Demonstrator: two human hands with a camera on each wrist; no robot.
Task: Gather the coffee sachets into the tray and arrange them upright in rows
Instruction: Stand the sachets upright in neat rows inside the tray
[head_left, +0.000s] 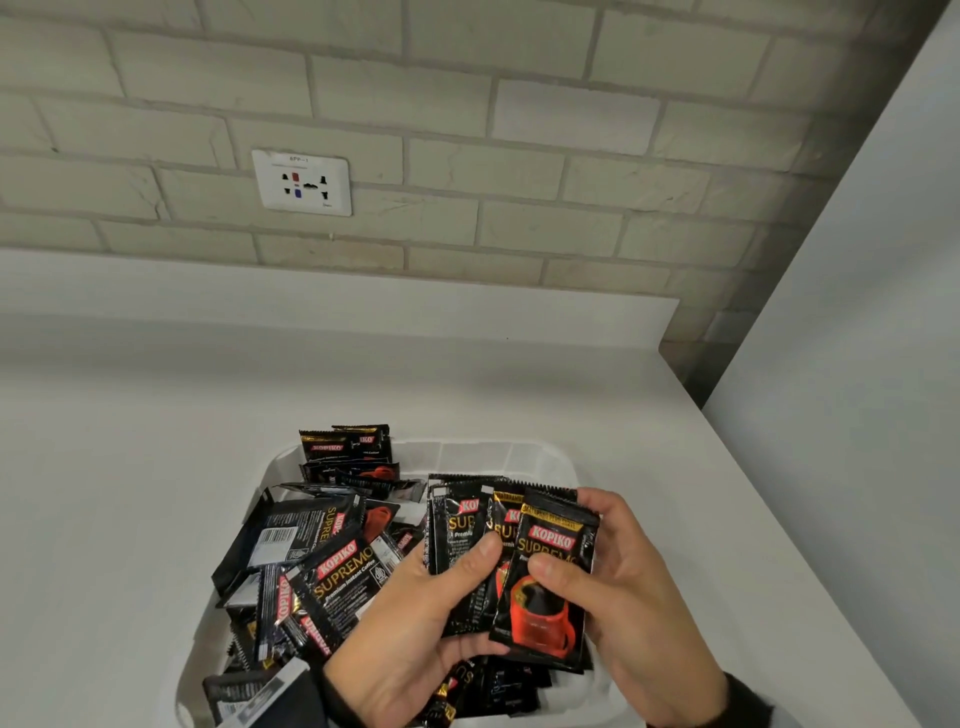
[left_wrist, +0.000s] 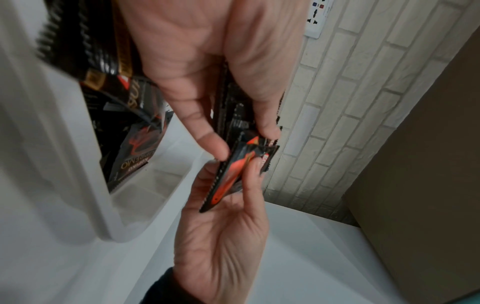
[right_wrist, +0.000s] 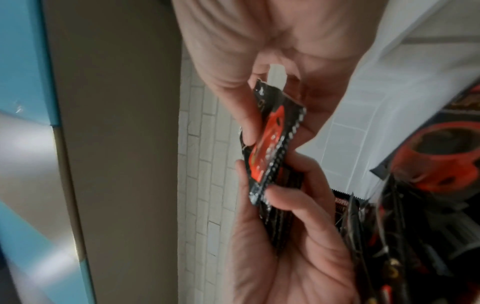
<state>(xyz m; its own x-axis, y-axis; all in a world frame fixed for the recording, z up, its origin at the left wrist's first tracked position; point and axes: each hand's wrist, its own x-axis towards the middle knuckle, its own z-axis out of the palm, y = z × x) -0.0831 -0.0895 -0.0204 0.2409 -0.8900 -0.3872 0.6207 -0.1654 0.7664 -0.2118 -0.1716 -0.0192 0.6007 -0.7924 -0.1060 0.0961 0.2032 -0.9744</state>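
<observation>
White counter, brick wall behind | loose sachets heaped flat in tray at L | L hand thumb-pinches upright fanned stack | R hand, just beside, pinches front sachet, long axis vertical, overlapping stack's R edge.

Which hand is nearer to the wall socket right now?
Left. The left hand holds the sachets over the tray, more nearly below the wall socket; the right hand is farther right.
</observation>
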